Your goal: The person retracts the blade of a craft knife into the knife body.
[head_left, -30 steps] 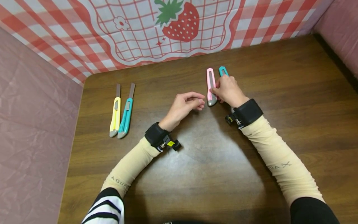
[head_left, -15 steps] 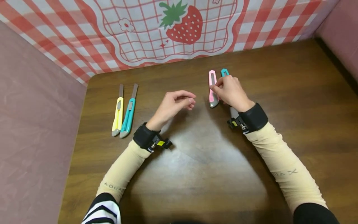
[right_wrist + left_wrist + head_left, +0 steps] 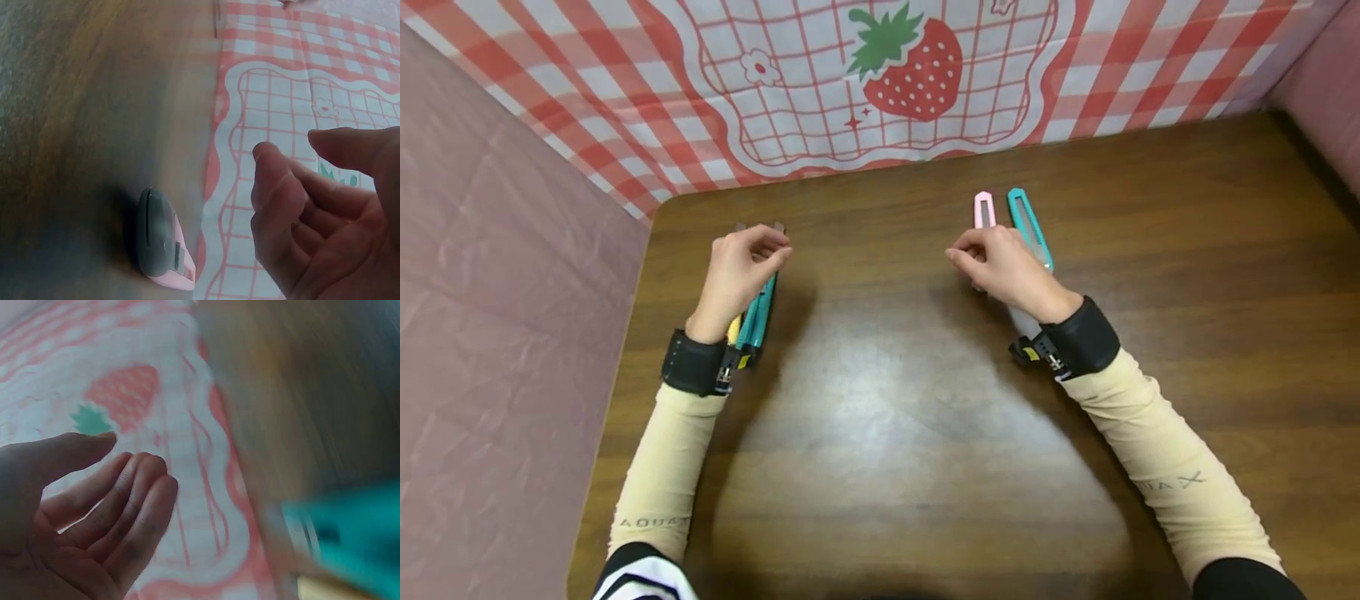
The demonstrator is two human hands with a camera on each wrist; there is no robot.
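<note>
1. As the left hand (image 3: pixel 733 275) hangs relaxed (empty), we see two cutters (image 3: pixel 763 312) beneath, near the table's (image 3: pixel 865 442) left edge.
2. The right hand (image 3: pixel 1011 267), equally relaxed and empty, overhangs the pink cutter (image 3: pixel 984 210) near the far edge.

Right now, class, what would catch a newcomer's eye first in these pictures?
Probably the big red strawberry printed on the checked cloth at the wooden table's far edge. Next, the pink utility knife and teal utility knife toward the back right, by the right grip. At left, the left grip partly hides a second teal utility knife.
</note>
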